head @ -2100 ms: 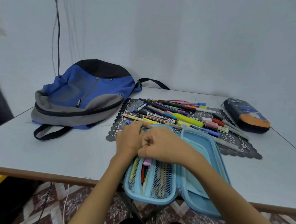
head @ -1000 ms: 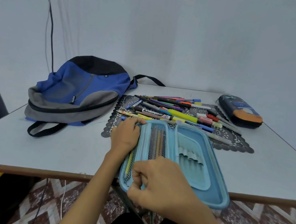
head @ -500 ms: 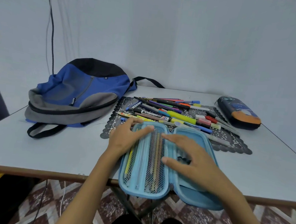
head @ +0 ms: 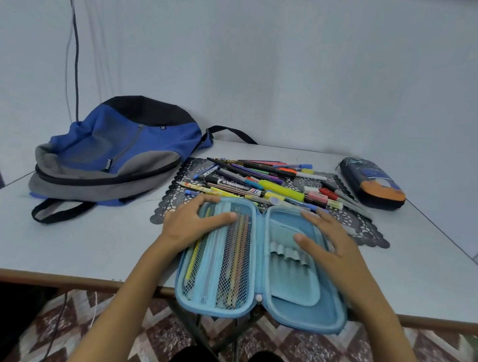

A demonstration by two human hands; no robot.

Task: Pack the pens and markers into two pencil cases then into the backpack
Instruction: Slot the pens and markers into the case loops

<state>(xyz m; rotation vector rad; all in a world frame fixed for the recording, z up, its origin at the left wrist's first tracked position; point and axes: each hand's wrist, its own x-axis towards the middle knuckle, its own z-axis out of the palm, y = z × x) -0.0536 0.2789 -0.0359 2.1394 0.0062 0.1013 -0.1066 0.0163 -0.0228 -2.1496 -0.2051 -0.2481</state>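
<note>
Two hands lie flat, holding nothing, on the light-blue pencil case (head: 292, 314), which is unzipped over the near edge of the table (head: 65, 246): the left hand (head: 195, 223), fingers straight, rests on its mesh half, and the right hand (head: 331, 245), fingers spread, seems to touch its looped half. Just behind that case the loose pens and markers (head: 261, 183) lie heaped on a lace mat (head: 372, 236), with the backpack (head: 112, 151) off to its far left and a dark pencil case (head: 374, 185) to its far right.

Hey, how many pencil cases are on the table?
2. The light blue case lies open at the table's near edge; the dark blue and orange case sits closed at the far right. The backpack's inside is hidden.
</note>
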